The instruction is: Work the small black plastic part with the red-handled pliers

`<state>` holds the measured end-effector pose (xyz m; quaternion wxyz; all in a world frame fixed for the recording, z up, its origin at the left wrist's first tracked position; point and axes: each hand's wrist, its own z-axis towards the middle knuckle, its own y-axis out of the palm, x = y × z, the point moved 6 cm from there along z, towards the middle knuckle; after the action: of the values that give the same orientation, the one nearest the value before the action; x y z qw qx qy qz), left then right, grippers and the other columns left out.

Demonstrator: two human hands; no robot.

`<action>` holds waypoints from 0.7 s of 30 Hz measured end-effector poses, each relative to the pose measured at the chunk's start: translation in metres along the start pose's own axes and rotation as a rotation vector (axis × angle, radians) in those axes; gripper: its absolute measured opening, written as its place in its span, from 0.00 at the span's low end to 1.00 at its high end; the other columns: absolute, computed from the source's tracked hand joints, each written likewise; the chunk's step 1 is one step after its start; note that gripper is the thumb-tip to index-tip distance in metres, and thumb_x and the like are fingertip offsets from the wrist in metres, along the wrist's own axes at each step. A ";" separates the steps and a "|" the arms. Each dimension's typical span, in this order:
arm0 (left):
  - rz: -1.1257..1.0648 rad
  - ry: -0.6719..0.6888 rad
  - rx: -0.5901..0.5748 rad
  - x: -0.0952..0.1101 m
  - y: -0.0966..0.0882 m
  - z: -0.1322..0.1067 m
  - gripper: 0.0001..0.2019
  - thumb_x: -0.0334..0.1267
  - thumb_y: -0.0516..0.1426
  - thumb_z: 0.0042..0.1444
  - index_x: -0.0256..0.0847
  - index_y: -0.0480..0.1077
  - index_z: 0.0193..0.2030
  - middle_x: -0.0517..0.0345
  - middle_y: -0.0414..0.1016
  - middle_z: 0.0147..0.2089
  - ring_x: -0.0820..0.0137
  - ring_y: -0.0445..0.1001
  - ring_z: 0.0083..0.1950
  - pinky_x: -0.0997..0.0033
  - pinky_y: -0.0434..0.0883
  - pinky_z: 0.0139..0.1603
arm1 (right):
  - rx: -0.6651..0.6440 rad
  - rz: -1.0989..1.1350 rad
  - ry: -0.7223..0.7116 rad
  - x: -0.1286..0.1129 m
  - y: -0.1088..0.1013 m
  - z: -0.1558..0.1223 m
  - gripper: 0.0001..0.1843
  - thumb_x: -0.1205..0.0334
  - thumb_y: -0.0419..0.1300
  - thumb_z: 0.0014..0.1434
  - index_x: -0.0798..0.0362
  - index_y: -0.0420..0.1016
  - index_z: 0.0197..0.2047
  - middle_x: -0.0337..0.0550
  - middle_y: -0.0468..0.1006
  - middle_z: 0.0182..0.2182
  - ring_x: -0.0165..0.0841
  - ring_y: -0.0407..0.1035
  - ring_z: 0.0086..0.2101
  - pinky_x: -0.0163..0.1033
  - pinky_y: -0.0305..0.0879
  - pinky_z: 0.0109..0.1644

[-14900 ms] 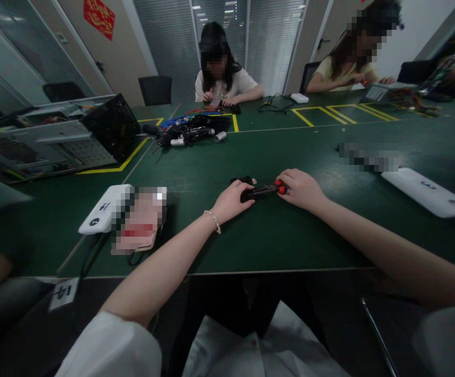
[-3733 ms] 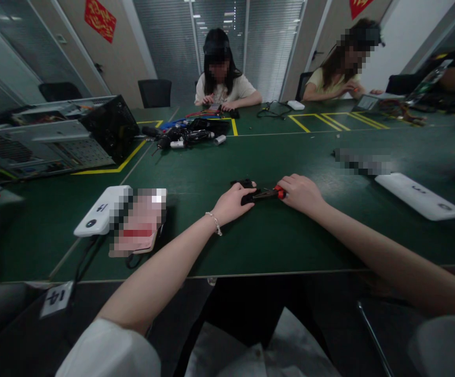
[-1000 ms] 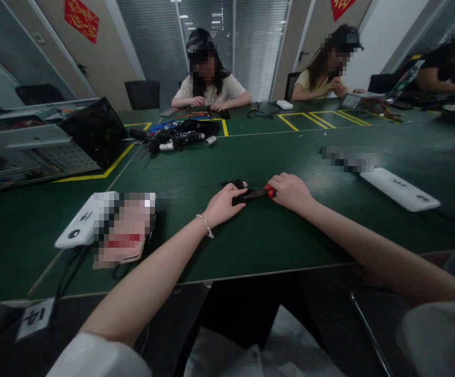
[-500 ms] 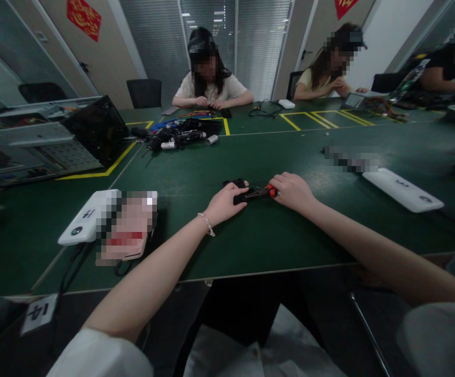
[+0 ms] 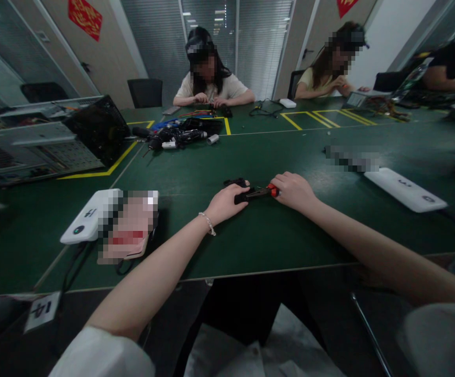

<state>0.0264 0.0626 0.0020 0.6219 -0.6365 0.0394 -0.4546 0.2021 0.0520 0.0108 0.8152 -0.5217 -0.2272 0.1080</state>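
Note:
My right hand (image 5: pixel 295 189) is closed around the red handles of a pair of pliers (image 5: pixel 259 193), whose dark jaws point left. Between the thumb and fingers of my left hand (image 5: pixel 227 202) is a small black part (image 5: pixel 242 198), low over the green table. The plier tips reach this part; whether they grip it I cannot tell. Just beyond my left fingers lies another small dark piece (image 5: pixel 235 183) with a pale end, partly hidden by the hand.
White power banks lie left (image 5: pixel 89 217) and right (image 5: pixel 406 189), the left one beside a pink phone (image 5: pixel 131 225). An open computer case (image 5: pixel 46 139) stands far left, near a power drill (image 5: pixel 158 140) and cables. Co-workers sit across the green table (image 5: pixel 196 251).
Both hands keep almost the same pose on the pliers and the black part. The whole view has shifted very slightly.

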 end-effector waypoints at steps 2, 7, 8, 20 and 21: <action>-0.002 -0.008 -0.003 0.000 0.000 0.000 0.22 0.36 0.58 0.55 0.43 0.66 0.58 0.52 0.69 0.56 0.63 0.70 0.54 0.58 0.67 0.56 | -0.003 0.003 -0.001 0.000 0.000 0.000 0.10 0.67 0.52 0.54 0.58 0.74 0.35 0.50 0.75 0.33 0.37 0.63 0.32 0.39 0.55 0.35; -0.005 -0.023 -0.008 0.001 -0.001 0.000 0.22 0.36 0.58 0.56 0.42 0.66 0.58 0.52 0.69 0.56 0.63 0.70 0.53 0.59 0.68 0.55 | -0.014 0.028 -0.009 -0.001 -0.002 0.000 0.11 0.69 0.53 0.53 0.59 0.74 0.36 0.51 0.75 0.34 0.37 0.63 0.33 0.39 0.55 0.35; -0.006 -0.021 -0.006 0.002 -0.001 0.000 0.22 0.36 0.58 0.56 0.42 0.66 0.58 0.52 0.69 0.56 0.63 0.70 0.53 0.60 0.68 0.56 | -0.014 0.027 -0.005 0.000 -0.002 0.000 0.10 0.69 0.53 0.52 0.59 0.74 0.36 0.51 0.75 0.34 0.37 0.64 0.33 0.39 0.55 0.35; -0.009 -0.027 -0.016 0.001 -0.001 -0.001 0.21 0.38 0.57 0.56 0.42 0.66 0.58 0.52 0.69 0.56 0.63 0.70 0.53 0.60 0.67 0.56 | -0.017 0.008 -0.005 0.002 0.001 0.000 0.11 0.67 0.50 0.54 0.59 0.74 0.36 0.50 0.75 0.33 0.36 0.63 0.33 0.39 0.55 0.35; -0.008 -0.025 -0.013 0.001 -0.001 -0.001 0.21 0.38 0.57 0.56 0.41 0.66 0.58 0.52 0.69 0.56 0.63 0.70 0.53 0.60 0.67 0.56 | -0.020 0.005 -0.004 0.002 0.001 -0.001 0.11 0.67 0.50 0.54 0.59 0.73 0.36 0.50 0.74 0.34 0.36 0.63 0.33 0.39 0.55 0.35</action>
<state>0.0257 0.0614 0.0030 0.6163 -0.6463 0.0318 -0.4489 0.2040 0.0526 0.0101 0.8093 -0.5300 -0.2287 0.1088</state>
